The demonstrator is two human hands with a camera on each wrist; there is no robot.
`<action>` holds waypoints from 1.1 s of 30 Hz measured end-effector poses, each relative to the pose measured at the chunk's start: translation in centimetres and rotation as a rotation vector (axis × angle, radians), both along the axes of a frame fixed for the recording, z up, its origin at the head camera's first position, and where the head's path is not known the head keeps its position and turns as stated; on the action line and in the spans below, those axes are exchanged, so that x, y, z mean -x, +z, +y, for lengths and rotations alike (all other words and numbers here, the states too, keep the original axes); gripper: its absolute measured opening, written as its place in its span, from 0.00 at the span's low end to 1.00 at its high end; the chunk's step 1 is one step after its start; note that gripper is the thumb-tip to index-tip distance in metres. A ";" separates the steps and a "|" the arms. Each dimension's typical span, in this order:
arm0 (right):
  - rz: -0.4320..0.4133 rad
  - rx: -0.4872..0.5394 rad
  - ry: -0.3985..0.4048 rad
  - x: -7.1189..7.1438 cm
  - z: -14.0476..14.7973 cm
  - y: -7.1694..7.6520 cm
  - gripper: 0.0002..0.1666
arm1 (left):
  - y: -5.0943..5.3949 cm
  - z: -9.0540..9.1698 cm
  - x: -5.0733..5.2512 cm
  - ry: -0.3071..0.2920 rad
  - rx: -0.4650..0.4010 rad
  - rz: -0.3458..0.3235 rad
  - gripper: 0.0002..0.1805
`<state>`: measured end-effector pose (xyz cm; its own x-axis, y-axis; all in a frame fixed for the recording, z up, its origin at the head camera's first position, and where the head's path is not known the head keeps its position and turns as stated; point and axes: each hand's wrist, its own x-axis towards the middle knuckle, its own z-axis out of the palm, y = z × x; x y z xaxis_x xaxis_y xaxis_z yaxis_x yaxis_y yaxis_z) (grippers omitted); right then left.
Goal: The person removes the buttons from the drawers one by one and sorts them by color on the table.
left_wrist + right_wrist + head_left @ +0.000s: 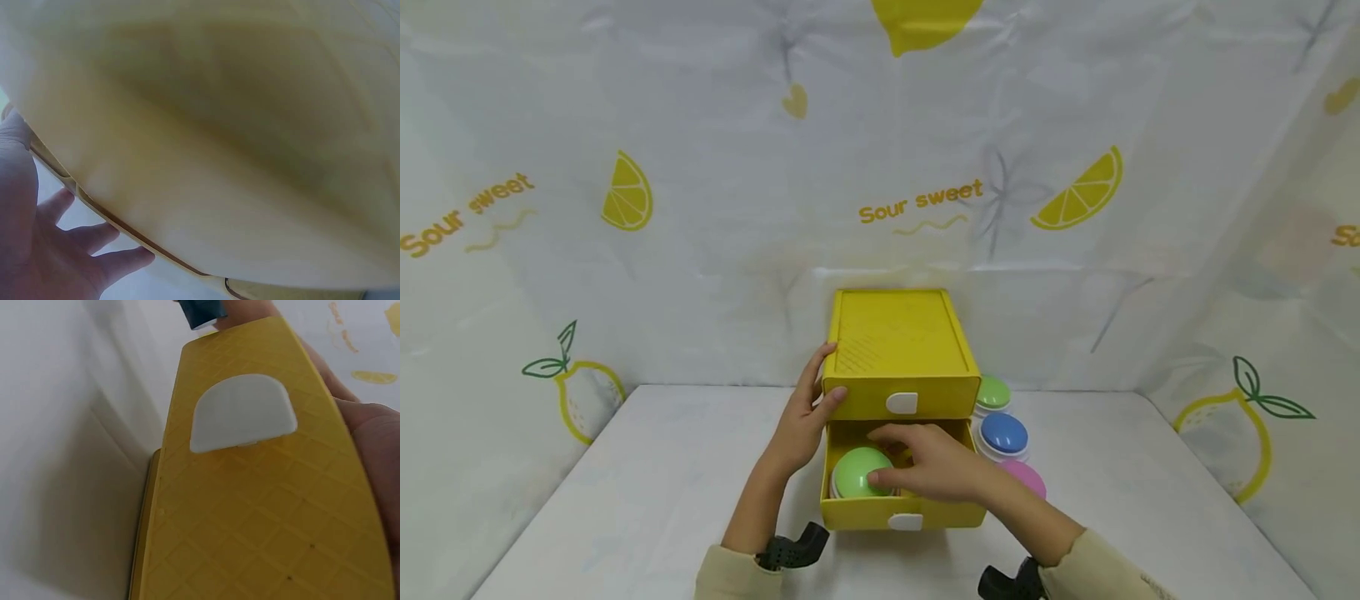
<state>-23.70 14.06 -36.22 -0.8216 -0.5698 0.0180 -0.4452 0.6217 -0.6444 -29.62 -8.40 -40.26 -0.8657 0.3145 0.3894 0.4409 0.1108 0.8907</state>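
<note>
A yellow two-drawer cabinet [895, 333] stands at the table's middle. My left hand [799, 421] holds its left front corner, thumb on the upper drawer's front and fingers along the side; in the left wrist view, these fingertips touch a yellowish edge. The lower drawer [850, 514] is pulled out, with a green-domed round container [857, 471] in its left part. Over this drawer is my right hand [936, 462]. Its thumb overlaps the green dome, its index finger lies above and behind it, and a gap shows between them. The upper drawer is closed.
Right of the cabinet, partly hidden, stand a green-topped container [994, 392], a blue-topped one [1004, 435] and a pink-topped one [1024, 477]. A white tab handle [902, 403] marks the upper drawer. Behind rises a white lemon-print sheet [722, 317].
</note>
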 end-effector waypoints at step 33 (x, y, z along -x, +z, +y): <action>0.055 0.073 -0.058 -0.2 -0.9 0.3 0.28 | -0.1 0.0 0.0 0.001 0.031 0.045 0.32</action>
<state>-23.51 13.13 -35.90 -0.8496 -0.5171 0.1040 -0.4463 0.5996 -0.6643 -29.64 -8.40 -40.36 -0.8477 0.3264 0.4182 0.4806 0.1389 0.8659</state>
